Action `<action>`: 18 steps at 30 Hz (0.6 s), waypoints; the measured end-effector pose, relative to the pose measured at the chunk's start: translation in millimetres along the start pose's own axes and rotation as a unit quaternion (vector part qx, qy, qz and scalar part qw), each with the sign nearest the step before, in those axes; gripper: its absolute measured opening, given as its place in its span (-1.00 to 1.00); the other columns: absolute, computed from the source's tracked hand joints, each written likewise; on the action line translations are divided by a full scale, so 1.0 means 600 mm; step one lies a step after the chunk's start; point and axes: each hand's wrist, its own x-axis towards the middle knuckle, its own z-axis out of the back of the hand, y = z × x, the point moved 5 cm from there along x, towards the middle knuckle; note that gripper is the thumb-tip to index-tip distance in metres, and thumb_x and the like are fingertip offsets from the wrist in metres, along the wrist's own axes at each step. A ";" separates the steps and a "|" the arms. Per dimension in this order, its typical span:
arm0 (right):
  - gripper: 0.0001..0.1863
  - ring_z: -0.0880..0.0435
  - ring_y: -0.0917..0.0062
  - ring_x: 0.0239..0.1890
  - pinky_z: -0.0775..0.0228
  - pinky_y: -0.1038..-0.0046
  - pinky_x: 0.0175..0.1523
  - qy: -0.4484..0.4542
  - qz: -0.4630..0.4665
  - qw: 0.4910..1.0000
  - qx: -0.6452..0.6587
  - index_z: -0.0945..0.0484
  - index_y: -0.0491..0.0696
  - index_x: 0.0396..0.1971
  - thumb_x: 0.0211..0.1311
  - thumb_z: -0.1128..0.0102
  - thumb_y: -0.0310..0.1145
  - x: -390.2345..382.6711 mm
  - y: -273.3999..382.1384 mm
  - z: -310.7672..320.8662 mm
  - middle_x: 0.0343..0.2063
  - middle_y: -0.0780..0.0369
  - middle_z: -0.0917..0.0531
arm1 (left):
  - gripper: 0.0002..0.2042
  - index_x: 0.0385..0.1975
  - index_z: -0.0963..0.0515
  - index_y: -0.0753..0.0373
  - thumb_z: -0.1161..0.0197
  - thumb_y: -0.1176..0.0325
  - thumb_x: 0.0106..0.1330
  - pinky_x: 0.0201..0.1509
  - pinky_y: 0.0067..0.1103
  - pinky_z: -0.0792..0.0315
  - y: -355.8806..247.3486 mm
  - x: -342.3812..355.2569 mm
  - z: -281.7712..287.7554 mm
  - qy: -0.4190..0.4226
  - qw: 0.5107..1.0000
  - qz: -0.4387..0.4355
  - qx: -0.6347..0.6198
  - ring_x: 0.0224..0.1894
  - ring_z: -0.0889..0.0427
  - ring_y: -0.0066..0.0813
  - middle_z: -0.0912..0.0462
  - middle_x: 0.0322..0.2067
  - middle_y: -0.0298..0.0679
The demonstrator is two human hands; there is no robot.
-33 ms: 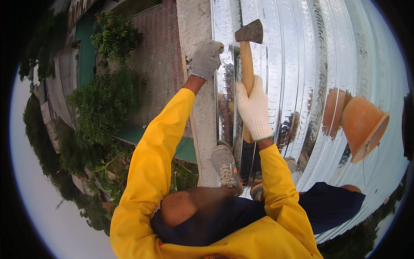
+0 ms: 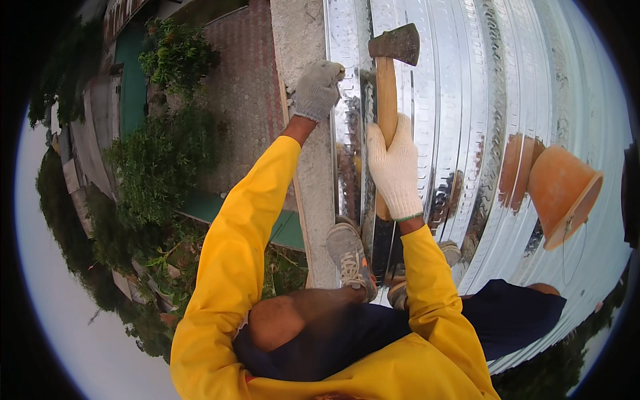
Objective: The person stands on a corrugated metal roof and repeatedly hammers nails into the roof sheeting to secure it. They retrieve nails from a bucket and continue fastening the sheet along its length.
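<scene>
Head cam: I have a hatchet [image 2: 386,90] in the right hand [image 2: 395,167], over the ribbed metal sheets [image 2: 460,100], its head pointing away from the body, blunt side left. Grip is low on the handle, butt end showing beside the wrist; I'd guess that's for leverage. Right fingers are wrapped round the wood, thumb along its left side. Left hand [image 2: 317,92] is at the seam where the metal meets the concrete ledge [image 2: 293,40], probably there to brace or keep something in place. Its fingers curl inward, not spread; fingertips are too small for me to tell whether they're pinching anything. Orange bucket [image 2: 563,193] sits right, well apart from both hands.
</scene>
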 end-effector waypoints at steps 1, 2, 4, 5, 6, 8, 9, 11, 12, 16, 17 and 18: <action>-0.53 -0.86 0.09 -0.26 -0.70 0.07 -0.10 -0.013 0.043 0.998 0.041 -0.53 -0.23 0.31 0.81 -0.34 -0.13 -0.009 0.001 0.004 -0.28 -0.10 -0.76 | -0.84 -0.05 -0.85 0.23 -0.39 0.32 0.68 0.10 -0.21 -0.69 0.002 -0.004 -0.001 0.002 1.000 0.008 -0.012 -0.07 -0.85 -0.03 -0.84 -0.18 -0.09; -0.53 -0.86 0.06 -0.26 -0.70 0.05 -0.09 -0.034 0.053 0.996 0.069 -0.53 -0.24 0.30 0.81 -0.35 -0.12 -0.008 0.000 0.005 -0.27 -0.10 -0.76 | -0.83 -0.05 -0.85 0.24 -0.39 0.32 0.69 0.10 -0.21 -0.69 0.001 0.006 0.001 -0.011 1.000 -0.008 -0.016 -0.08 -0.85 -0.03 -0.84 -0.19 -0.09; -0.52 -0.86 -0.13 -0.16 -0.70 -0.03 -0.03 -0.025 0.044 0.996 0.077 -0.53 -0.24 0.32 0.79 -0.34 -0.13 -0.012 -0.007 -0.011 -0.21 -0.18 -0.79 | -0.82 -0.04 -0.86 0.24 -0.39 0.30 0.69 0.09 -0.20 -0.69 -0.001 0.008 0.003 -0.021 0.999 -0.020 -0.013 -0.10 -0.86 -0.04 -0.85 -0.19 -0.09; -0.52 -0.86 -0.28 -0.06 -0.70 -0.10 0.03 -0.001 0.027 0.998 0.058 -0.52 -0.23 0.34 0.78 -0.32 -0.15 -0.009 -0.011 -0.026 -0.16 -0.26 -0.81 | -0.86 -0.04 -0.85 0.21 -0.40 0.34 0.65 0.13 -0.16 -0.69 -0.002 0.010 0.004 -0.020 0.999 -0.025 -0.006 -0.06 -0.84 0.02 -0.85 -0.15 -0.08; -0.52 -0.86 -0.44 0.03 -0.70 -0.17 0.09 0.040 0.018 0.998 0.041 -0.50 -0.22 0.36 0.76 -0.31 -0.16 -0.007 -0.015 -0.039 -0.10 -0.33 -0.83 | -0.89 -0.03 -0.83 0.18 -0.40 0.38 0.60 0.17 -0.12 -0.68 -0.004 0.010 0.005 -0.022 0.999 -0.030 -0.005 -0.01 -0.83 0.09 -0.86 -0.11 -0.07; -0.52 -0.86 -0.44 0.05 -0.70 -0.18 0.10 0.057 -0.006 0.998 -0.003 -0.50 -0.21 0.37 0.76 -0.31 -0.16 0.001 -0.021 -0.046 -0.09 -0.34 -0.83 | -0.88 -0.03 -0.82 0.15 -0.41 0.43 0.57 0.21 -0.08 -0.67 -0.008 0.012 0.007 -0.018 0.999 -0.029 -0.008 0.03 -0.81 0.14 -0.87 -0.07 -0.06; -0.52 -0.86 -0.44 0.06 -0.70 -0.18 0.11 0.055 -0.025 0.998 -0.027 -0.49 -0.20 0.37 0.76 -0.31 -0.16 0.004 -0.024 -0.044 -0.09 -0.35 -0.82 | -0.88 -0.02 -0.82 0.16 -0.40 0.43 0.58 0.21 -0.07 -0.67 -0.010 0.016 0.009 -0.014 1.000 -0.022 -0.010 0.02 -0.81 0.14 -0.87 -0.07 -0.06; -0.48 -0.88 -0.22 -0.04 -0.73 -0.08 0.04 0.055 0.003 0.998 -0.014 -0.49 -0.22 0.40 0.79 -0.31 -0.12 0.002 -0.015 -0.030 -0.13 -0.24 -0.82 | -0.84 0.05 -0.81 0.18 -0.41 0.42 0.59 0.25 -0.08 -0.67 -0.012 0.008 0.010 0.011 1.000 0.019 -0.023 0.06 -0.81 0.14 -0.87 -0.01 -0.04; -0.46 -0.89 -0.02 -0.16 -0.75 0.00 -0.03 0.031 0.019 0.999 -0.002 -0.50 -0.23 0.41 0.80 -0.33 -0.10 -0.002 -0.009 -0.017 -0.20 -0.12 -0.82 | -0.79 0.13 -0.80 0.19 -0.42 0.40 0.59 0.29 -0.09 -0.66 -0.013 0.007 0.008 0.029 0.998 0.042 -0.033 0.12 -0.81 0.14 -0.87 0.05 -0.02; -0.44 -0.86 0.39 -0.31 -0.76 0.18 -0.17 -0.053 0.101 0.991 0.076 -0.48 -0.24 0.43 0.81 -0.37 -0.11 -0.017 0.014 0.005 -0.26 0.06 -0.80 | -0.48 0.48 -0.64 0.26 -0.50 0.29 0.57 0.60 -0.04 -0.52 -0.049 -0.069 0.029 -0.114 0.993 0.020 -0.001 0.50 -0.64 0.25 -0.69 0.43 0.14; -0.44 -0.86 0.40 -0.31 -0.76 0.18 -0.17 -0.062 0.133 0.982 0.116 -0.47 -0.24 0.43 0.81 -0.37 -0.12 -0.016 0.019 0.002 -0.26 0.05 -0.81 | -0.42 0.53 -0.60 0.28 -0.50 0.26 0.57 0.67 0.03 -0.43 -0.055 -0.097 0.024 -0.122 0.991 0.048 0.033 0.57 -0.54 0.30 -0.59 0.51 0.17; -0.45 -0.87 0.32 -0.29 -0.77 0.11 -0.13 -0.034 0.085 0.984 0.153 -0.48 -0.24 0.41 0.81 -0.36 -0.10 -0.011 0.009 -0.009 -0.26 0.00 -0.80 | -0.37 0.58 -0.55 0.29 -0.50 0.22 0.57 0.74 0.09 -0.33 -0.060 -0.128 0.016 -0.130 0.986 0.077 0.068 0.64 -0.44 0.35 -0.50 0.58 0.20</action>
